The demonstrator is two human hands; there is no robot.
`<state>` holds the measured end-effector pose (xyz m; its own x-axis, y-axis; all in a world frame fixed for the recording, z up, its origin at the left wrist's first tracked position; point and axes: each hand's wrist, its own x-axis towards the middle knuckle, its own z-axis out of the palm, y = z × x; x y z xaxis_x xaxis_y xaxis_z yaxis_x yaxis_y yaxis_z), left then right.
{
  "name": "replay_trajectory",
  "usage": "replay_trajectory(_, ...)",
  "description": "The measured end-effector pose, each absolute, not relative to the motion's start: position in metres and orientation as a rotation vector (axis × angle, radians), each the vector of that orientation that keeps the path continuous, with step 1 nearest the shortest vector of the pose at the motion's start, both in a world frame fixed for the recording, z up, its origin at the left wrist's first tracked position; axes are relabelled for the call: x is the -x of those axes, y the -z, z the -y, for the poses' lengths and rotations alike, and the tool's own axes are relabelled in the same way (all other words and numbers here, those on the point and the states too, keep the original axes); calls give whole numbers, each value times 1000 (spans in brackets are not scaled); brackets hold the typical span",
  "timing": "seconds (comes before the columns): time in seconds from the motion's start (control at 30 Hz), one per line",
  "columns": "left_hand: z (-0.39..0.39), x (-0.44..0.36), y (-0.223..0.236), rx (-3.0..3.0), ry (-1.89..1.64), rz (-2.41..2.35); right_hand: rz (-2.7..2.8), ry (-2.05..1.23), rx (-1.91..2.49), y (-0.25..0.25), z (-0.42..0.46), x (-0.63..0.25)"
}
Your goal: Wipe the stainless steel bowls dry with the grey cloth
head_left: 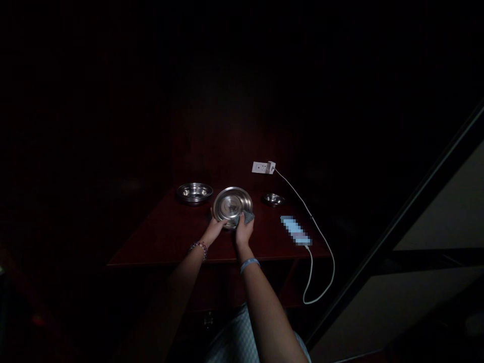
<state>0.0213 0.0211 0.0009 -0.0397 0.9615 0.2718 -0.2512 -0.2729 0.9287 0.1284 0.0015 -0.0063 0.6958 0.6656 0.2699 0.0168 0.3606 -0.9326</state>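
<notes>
A shiny metal bowl (231, 202) is held tilted toward me above the dark red table. My left hand (214, 229) grips its lower left rim, thumb on the inner side and fingers hidden behind. At the lower right rim, my right hand (244, 232) is closed on a grey cloth (248, 217), which is pressed against the bowl. To the left sit stacked metal bowls (194, 193); how many are nested cannot be made out. A smaller metal bowl (274, 199) rests on the right.
The dark red table (159, 237) ends at a front edge below my hands. A blurred-out phone (295, 230) lies at its right, joined by a white cable (328, 242) to a charger (270, 167) in the wall socket (258, 167). The cable loops below the table edge.
</notes>
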Motion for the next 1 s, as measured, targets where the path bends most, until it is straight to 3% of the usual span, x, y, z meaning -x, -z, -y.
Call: replay_trajectory(1.0,-16,-15,-12,-1000,-1660,-910,727,-472,1200,0,4,-126)
